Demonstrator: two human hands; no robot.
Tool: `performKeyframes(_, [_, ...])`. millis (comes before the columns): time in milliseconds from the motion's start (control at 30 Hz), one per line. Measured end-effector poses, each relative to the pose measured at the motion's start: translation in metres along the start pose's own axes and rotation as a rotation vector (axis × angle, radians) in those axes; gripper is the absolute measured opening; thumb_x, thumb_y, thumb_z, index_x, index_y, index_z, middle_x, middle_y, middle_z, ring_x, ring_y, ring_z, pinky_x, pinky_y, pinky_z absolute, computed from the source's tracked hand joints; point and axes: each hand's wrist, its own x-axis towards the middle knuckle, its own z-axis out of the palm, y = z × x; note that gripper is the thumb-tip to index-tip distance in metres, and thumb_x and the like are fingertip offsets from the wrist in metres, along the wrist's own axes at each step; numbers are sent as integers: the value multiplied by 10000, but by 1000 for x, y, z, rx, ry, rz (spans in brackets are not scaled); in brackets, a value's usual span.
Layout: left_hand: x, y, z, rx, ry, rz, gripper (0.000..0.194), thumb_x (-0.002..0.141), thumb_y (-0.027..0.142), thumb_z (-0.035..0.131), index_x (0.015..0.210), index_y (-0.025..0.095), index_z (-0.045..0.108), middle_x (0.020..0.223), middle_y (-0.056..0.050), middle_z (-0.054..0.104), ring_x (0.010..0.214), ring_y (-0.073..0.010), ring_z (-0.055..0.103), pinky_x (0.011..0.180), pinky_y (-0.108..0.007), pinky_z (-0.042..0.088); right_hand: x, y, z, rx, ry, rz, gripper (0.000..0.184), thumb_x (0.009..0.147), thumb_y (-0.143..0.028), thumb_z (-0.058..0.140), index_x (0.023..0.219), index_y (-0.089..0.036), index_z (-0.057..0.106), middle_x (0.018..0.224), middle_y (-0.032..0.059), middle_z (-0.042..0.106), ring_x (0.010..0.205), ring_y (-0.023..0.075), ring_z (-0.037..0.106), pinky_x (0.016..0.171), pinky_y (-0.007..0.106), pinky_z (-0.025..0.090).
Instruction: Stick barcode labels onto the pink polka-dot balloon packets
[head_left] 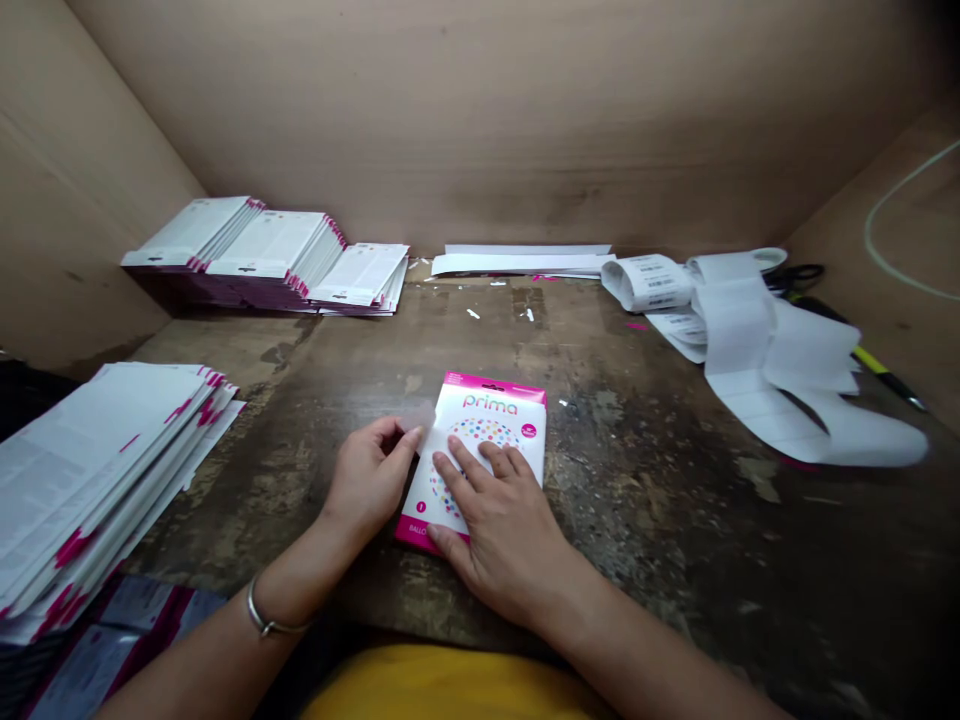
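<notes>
A flat white-and-pink "prima" balloon packet point(491, 430) with a dotted balloon picture lies slightly turned on the worn table. My right hand point(499, 510) rests flat over its front, fingers spread, pressing the lower middle and covering part of the print. At the packet's left edge, my left hand point(373, 472) pinches a small, thin, pale piece point(420, 422) between thumb and fingers. Whether this piece is a sticker or a flap of the packet I cannot tell. A metal bangle sits on my left wrist.
Stacks of similar packets point(270, 245) stand at the back left, and another pile point(97, 450) lies at the near left. White paper strips point(525, 262) lie along the back wall. On the right are curled label rolls point(735, 320) and a yellow-and-black cutter point(881, 370).
</notes>
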Motion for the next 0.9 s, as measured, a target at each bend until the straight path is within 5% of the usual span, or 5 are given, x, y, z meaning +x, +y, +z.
performKeyframes(267, [-9, 9, 10, 367, -29, 341, 187, 845, 253, 493, 880, 201, 670, 861, -25, 698, 769, -163, 627, 721, -253, 451, 4, -7, -1, -5, 12, -12, 641, 864, -490, 430, 1394, -141, 344, 1446, 114, 336, 1272, 372, 317, 1085, 526, 160])
performKeyframes(400, [-9, 9, 12, 560, -32, 456, 185, 856, 250, 489, 881, 208, 667, 863, -33, 704, 769, -172, 636, 711, -263, 453, 2, -2, -6, 66, -6, -75, 645, 864, -463, 459, 1392, -115, 334, 1449, 126, 327, 1339, 304, 233, 1121, 469, 150])
performKeyframes(567, [-7, 7, 12, 661, -8, 512, 201, 873, 262, 471, 835, 185, 652, 815, -37, 701, 716, -173, 641, 640, -259, 441, -15, 14, -11, 98, -28, -70, 641, 841, -384, 522, 1392, -116, 334, 1493, 122, 205, 1369, 266, 173, 1105, 432, 243])
performKeyframes(667, [-7, 7, 13, 669, -10, 505, 216, 883, 270, 457, 820, 179, 643, 816, -37, 700, 721, -178, 644, 631, -261, 437, -23, 15, -7, 36, -37, -1, 602, 860, -405, 488, 1389, -154, 352, 1487, 93, 227, 1371, 290, 153, 1109, 505, 184])
performKeyframes(900, [-11, 8, 15, 640, -2, 528, 190, 879, 237, 455, 834, 172, 628, 806, -38, 673, 734, -183, 616, 668, -280, 440, -14, 7, -7, 60, -48, -8, 699, 862, -578, 399, 1429, -198, 251, 1495, 40, 209, 1376, 258, 140, 1130, 473, 111])
